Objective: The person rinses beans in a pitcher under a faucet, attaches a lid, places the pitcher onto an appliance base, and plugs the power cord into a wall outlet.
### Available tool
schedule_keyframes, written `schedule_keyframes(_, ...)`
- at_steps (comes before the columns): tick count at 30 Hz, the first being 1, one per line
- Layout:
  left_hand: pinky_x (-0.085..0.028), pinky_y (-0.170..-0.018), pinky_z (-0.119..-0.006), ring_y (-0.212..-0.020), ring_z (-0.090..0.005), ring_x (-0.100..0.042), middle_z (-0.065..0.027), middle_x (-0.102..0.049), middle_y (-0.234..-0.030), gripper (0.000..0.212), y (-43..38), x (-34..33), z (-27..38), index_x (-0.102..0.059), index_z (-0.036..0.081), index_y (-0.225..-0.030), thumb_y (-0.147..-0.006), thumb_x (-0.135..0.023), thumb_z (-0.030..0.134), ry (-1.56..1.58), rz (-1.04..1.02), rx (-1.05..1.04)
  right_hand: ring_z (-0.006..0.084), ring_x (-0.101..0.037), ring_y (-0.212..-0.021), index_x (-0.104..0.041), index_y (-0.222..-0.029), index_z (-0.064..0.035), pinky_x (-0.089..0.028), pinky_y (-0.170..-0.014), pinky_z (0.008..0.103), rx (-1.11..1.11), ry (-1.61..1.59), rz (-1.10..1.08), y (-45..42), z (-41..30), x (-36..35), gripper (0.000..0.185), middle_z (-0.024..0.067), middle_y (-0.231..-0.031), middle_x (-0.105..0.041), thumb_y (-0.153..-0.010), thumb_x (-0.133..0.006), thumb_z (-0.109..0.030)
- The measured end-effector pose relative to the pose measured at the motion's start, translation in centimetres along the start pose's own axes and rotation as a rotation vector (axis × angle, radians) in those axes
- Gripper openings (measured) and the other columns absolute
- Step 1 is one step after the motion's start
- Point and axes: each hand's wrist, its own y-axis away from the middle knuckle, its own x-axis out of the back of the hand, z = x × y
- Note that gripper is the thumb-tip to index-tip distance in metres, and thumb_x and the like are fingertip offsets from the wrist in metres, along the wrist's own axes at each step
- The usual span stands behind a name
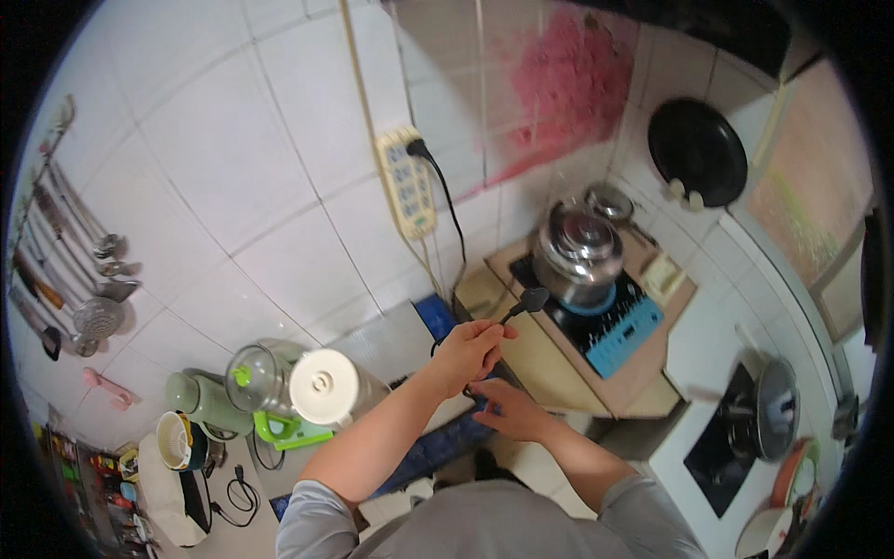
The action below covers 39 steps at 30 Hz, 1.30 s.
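Note:
My left hand [475, 355] is closed round a black power cord just below its plug [533, 300], which points up and to the right. Close below it, my right hand [508, 409] has its fingers partly spread near a dark part of the cord; whether it grips the cord I cannot tell. On the tiled wall ahead hangs a cream power strip [405, 183] with another black plug [418, 148] in its top. Right of my hands, a stainless steel pot with a lid [578, 255] stands on an induction cooker [621, 335] with a blue control panel.
Left on the counter are a white lidded pitcher [325, 386], a glass kettle [257, 377], a green flask [209, 402] and a coiled black cable [241, 499]. Utensils [98, 318] hang on the left wall. At the right are a black pan [697, 152] and a lidded wok [775, 411].

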Motion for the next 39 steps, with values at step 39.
schedule_keyframes(39, -0.044, -0.055, -0.049, -0.061, -0.0407, -0.056, -0.0203, -0.057, -0.062, 0.017, -5.2, 17.4, 11.1, -0.054, 0.007, -0.085, -0.089, -0.049, 0.022, -1.347, 0.871, -0.632, 0.0292, -0.059, -0.063, -0.053, -0.072, 0.0011, -0.045, -0.059, 0.0395, 0.139, 0.034, 0.527, -31.2, -5.2, 4.6, 0.033, 0.0155, -0.065, -0.059, -0.089, -0.049, -0.027)
